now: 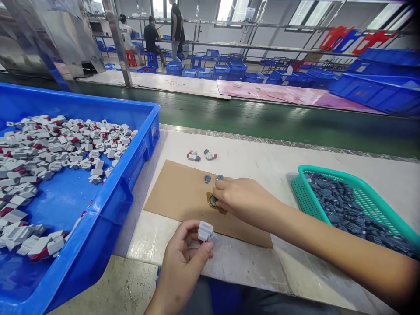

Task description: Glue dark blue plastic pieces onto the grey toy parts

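Observation:
My left hand (187, 258) pinches a light grey plastic toy part (205, 231) with a bit of red beneath it, just in front of the brown cardboard sheet (177, 192). Over the cardboard, my right hand (238, 199) has its fingertips closed at a small round dish (213, 201) ringed by a wet brown stain. A small dark blue-grey part shows at those fingertips, mostly hidden by them. Two loose dark blue-grey parts, one (208, 179) plainly visible and another (219, 177) beside my knuckles, lie on the cardboard. Behind it rest two joined grey, red and dark pieces (194, 155) (210, 154).
On the left stands a large blue bin (114, 218) with many grey-and-red parts. A green basket (305, 197) of dark parts sits right, beyond my right forearm. A green conveyor belt (197, 111) runs behind the table; blue crates (377, 92) and several people are farther back.

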The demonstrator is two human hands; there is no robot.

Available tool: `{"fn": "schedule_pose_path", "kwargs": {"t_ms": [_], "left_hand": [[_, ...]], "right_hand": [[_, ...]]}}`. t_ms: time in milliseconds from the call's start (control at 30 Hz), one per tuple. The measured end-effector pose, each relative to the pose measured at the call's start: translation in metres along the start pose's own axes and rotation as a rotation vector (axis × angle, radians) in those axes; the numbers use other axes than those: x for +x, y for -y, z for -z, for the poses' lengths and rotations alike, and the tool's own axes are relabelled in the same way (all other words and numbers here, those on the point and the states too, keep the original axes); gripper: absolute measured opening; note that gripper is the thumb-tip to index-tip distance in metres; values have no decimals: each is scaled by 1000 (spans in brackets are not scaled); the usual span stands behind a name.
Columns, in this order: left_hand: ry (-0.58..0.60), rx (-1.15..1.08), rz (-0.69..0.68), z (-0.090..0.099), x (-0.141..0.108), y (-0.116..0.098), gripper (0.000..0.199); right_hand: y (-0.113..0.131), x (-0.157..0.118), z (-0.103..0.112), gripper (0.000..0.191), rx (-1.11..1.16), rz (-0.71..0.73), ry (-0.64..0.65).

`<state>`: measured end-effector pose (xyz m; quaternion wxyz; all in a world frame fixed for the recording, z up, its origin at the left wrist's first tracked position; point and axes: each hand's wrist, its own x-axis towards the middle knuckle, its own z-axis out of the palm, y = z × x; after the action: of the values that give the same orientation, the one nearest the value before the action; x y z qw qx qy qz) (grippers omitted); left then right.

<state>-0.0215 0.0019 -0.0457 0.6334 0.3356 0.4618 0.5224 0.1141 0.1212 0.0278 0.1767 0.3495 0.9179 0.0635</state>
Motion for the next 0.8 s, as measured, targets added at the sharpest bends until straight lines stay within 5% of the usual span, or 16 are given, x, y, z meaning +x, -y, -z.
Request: {"fn": "schedule_pose_path", "kwargs": {"t_ms": [500,800], "left_hand": [[-55,-81,-10,-2,-2,-2,32],[14,-66,-3,2,2,3,24]], "right_hand": [[1,2,4,12,51,5,-30],[-9,-10,-9,13,519,-138,-148]]}}
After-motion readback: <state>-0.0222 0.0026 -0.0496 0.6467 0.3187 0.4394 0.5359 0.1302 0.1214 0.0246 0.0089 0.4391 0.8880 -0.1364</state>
